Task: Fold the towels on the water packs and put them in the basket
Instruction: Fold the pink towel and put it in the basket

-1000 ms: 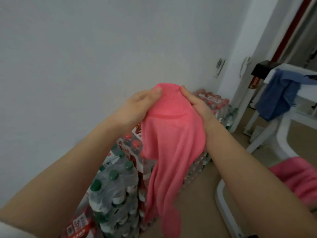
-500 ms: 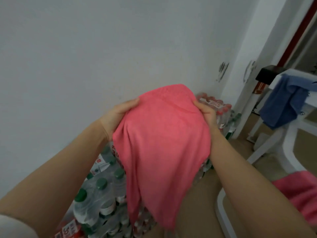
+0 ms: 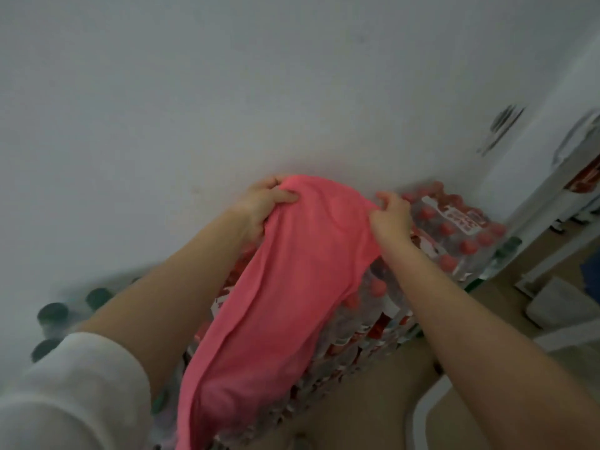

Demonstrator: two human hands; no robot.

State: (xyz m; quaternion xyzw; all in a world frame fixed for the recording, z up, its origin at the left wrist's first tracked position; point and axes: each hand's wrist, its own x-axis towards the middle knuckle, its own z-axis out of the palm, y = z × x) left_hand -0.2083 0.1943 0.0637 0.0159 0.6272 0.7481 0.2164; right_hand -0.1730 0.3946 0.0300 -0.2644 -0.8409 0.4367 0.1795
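Both of the person's hands grasp one pink terry-cloth towel (image 3: 285,287) at its far edge. The left hand (image 3: 264,203) has its fingers curled round the left corner, thumb on top of the cloth. The right hand (image 3: 391,216) pinches the right corner between thumb and bent fingers. The towel runs lengthwise from those hands toward the person, lying loosely creased over shrink-wrapped packs of red-capped water bottles (image 3: 454,232). Its near end hangs over the front of the packs.

The packs stand against a plain white wall (image 3: 227,92), stacked on a tan floor (image 3: 373,401). Further packs of dark-green-capped bottles (image 3: 52,315) stand to the left, partly behind the left forearm and its rolled white sleeve (image 3: 71,391). A white curved rim (image 3: 422,414), possibly the basket, shows at the lower right; it cannot be identified with certainty. The frame is blurred at the right edge, where white furniture (image 3: 552,196) stands.
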